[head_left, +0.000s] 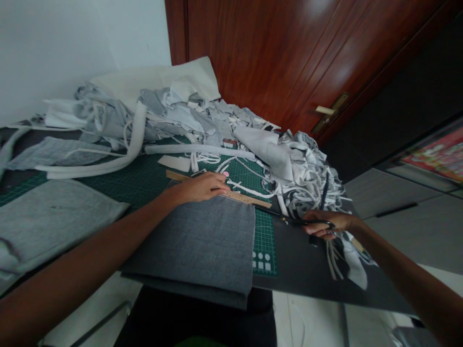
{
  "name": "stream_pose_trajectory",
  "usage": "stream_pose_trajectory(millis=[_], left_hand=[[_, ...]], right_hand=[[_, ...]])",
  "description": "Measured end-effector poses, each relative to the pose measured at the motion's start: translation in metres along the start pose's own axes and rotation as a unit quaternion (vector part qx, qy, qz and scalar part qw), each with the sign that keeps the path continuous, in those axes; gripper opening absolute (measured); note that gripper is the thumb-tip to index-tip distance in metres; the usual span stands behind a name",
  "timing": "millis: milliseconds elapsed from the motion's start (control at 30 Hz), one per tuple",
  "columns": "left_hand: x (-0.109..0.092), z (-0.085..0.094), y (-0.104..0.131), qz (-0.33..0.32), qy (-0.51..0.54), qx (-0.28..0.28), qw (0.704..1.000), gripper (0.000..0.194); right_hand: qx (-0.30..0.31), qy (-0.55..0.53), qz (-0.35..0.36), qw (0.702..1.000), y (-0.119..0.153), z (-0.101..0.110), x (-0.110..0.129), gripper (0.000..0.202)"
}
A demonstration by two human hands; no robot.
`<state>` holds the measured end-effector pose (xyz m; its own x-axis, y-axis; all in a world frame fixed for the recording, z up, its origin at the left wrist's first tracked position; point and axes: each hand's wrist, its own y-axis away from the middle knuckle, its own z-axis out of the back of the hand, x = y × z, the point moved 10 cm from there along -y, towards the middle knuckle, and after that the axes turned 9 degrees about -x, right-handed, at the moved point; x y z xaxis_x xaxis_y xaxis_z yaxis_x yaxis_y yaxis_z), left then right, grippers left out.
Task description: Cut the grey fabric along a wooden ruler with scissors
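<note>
Our left hand (pixel 205 187) rests on the ruler (pixel 249 198), gripping or not we cannot tell, likely steadying it along the cloth's (pixel 202 236) edge; our right hand (pixel 325 224) clasps scissors (pixel 297 221).

dim light is falling on the wall (pixel 83 48), soft glare is showing on the glossy door (pixel 260 62), the upper right is lying dark, and outer edges are stretching, softening.

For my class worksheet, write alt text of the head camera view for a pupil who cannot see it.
A person's left hand lies across a tan ruler at the far edge of dark grey fabric, while the right hand holds black-handled scissors. Grey and white scraps are heaped behind.
</note>
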<state>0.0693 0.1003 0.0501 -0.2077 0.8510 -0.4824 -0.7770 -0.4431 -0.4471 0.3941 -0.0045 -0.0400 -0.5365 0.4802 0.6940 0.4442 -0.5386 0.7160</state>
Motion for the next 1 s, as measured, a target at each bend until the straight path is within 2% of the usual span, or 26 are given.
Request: stream_pose_trajectory(millis=[400,533,700,1000], left_hand=[[-0.001,0.001,0.0,0.002,0.008,-0.003,1.0,0.029],[0.0,0.001,0.0,0.0,0.008,-0.003,1.0,0.028],[-0.001,0.001,0.0,-0.002,0.011,0.002,1.0,0.029],[0.002,-0.001,0.0,0.007,-0.004,0.0,1.0,0.023]], right_hand=[[-0.002,0.025,0.014,1.0,0.003,0.001,0.002,0.044],[0.002,0.011,-0.004,1.0,0.004,0.001,-0.002,0.046],[0.036,-0.02,-0.011,0.999,0.004,-0.005,-0.002,0.058],[0.054,-0.036,-0.059,0.996,0.008,-0.007,-0.001,0.056]])
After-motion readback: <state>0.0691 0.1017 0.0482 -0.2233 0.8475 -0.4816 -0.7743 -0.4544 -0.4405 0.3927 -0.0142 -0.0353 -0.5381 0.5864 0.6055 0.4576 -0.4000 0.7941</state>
